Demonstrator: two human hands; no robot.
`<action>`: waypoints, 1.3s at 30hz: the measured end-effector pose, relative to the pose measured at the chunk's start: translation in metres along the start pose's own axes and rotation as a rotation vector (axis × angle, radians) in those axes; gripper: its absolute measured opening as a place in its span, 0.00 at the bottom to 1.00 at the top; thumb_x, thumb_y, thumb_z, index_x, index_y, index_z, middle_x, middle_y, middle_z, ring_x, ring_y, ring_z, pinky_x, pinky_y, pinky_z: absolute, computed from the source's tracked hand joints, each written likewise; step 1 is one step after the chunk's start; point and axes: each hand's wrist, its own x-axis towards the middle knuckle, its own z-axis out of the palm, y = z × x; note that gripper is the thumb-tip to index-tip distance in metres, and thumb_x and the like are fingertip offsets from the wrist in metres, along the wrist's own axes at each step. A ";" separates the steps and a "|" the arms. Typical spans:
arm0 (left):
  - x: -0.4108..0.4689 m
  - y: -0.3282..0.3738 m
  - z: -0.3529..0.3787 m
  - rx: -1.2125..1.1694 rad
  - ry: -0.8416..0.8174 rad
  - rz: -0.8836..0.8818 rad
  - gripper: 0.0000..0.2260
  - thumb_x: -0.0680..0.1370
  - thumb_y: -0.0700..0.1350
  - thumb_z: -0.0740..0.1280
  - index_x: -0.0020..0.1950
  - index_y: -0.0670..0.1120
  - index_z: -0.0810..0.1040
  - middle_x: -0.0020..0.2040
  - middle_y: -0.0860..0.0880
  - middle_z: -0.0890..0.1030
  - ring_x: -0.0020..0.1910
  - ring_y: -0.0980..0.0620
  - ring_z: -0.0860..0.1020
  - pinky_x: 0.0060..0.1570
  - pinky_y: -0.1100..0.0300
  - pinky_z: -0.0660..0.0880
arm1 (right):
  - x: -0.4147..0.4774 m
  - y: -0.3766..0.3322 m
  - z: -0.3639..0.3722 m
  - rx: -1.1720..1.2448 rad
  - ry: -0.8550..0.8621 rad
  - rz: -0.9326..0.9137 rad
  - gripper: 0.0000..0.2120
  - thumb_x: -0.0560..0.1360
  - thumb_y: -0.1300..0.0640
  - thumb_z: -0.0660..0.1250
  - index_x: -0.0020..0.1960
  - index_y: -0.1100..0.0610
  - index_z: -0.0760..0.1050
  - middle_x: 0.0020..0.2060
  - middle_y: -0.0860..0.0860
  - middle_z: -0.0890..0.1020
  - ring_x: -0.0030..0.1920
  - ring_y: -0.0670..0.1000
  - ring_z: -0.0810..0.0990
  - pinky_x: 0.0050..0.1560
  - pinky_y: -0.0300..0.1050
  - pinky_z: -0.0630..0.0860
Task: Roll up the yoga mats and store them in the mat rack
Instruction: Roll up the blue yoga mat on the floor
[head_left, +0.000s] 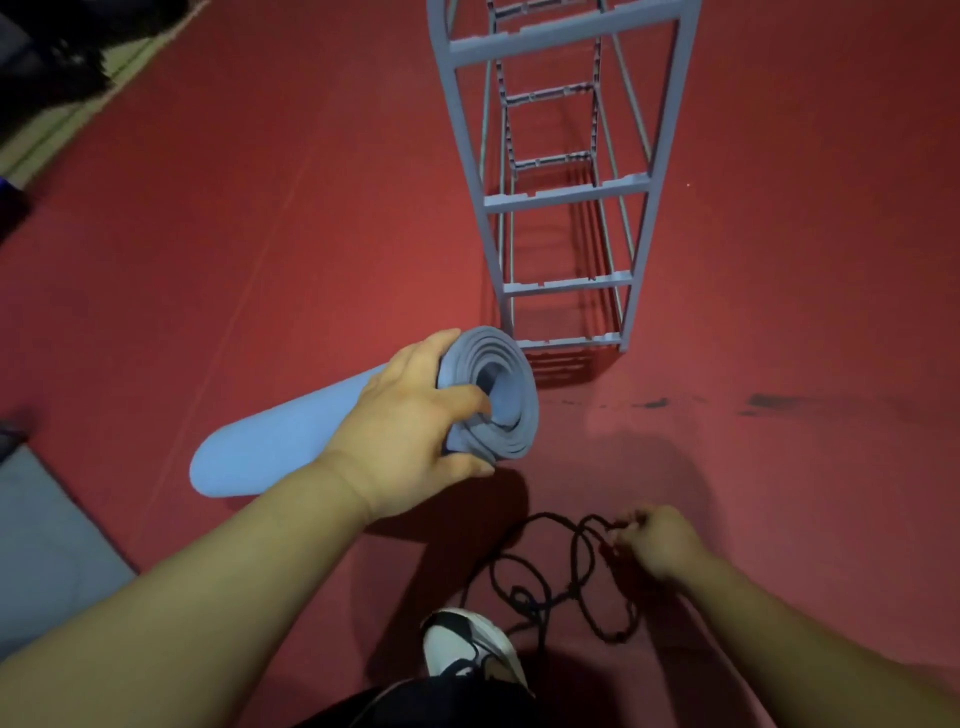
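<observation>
Blue mat (270, 447), one roll, gripped by left hand (410, 421); right hand (660, 540) apparently pinches one black cord (525, 601).

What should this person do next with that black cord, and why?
Probably lift the black cord up to the rolled mat and loop it round. The right hand pinches the cord on the floor, while the left hand grips the roll's end, untied, short of the rack.

A: How do the surfaces look to you?
B: I see the mat (283, 447) as smooth, matt foam. The rack (566, 196) looks like dull plastic with thin metal rods. The cord (530, 603) is braided fibre, the floor (260, 208) matt.
</observation>
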 end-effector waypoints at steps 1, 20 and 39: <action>-0.003 -0.002 -0.007 -0.017 0.012 -0.006 0.26 0.66 0.69 0.69 0.60 0.60 0.78 0.79 0.42 0.59 0.78 0.39 0.61 0.73 0.40 0.66 | -0.007 -0.015 -0.005 0.158 -0.012 0.010 0.09 0.74 0.64 0.75 0.53 0.63 0.83 0.38 0.56 0.86 0.37 0.52 0.84 0.40 0.44 0.80; -0.229 -0.079 -0.193 -0.322 0.795 -0.425 0.22 0.61 0.63 0.77 0.53 0.63 0.81 0.65 0.53 0.70 0.68 0.62 0.71 0.70 0.66 0.66 | -0.241 -0.452 0.010 0.465 -0.194 -0.938 0.03 0.77 0.61 0.71 0.47 0.56 0.83 0.31 0.48 0.81 0.27 0.40 0.75 0.31 0.36 0.69; -0.357 -0.080 -0.215 -0.460 0.617 -0.573 0.71 0.54 0.62 0.85 0.75 0.73 0.30 0.79 0.71 0.44 0.76 0.74 0.49 0.76 0.60 0.60 | -0.350 -0.475 0.142 0.223 -0.378 -1.377 0.06 0.73 0.56 0.75 0.48 0.46 0.83 0.59 0.44 0.82 0.61 0.39 0.79 0.67 0.40 0.71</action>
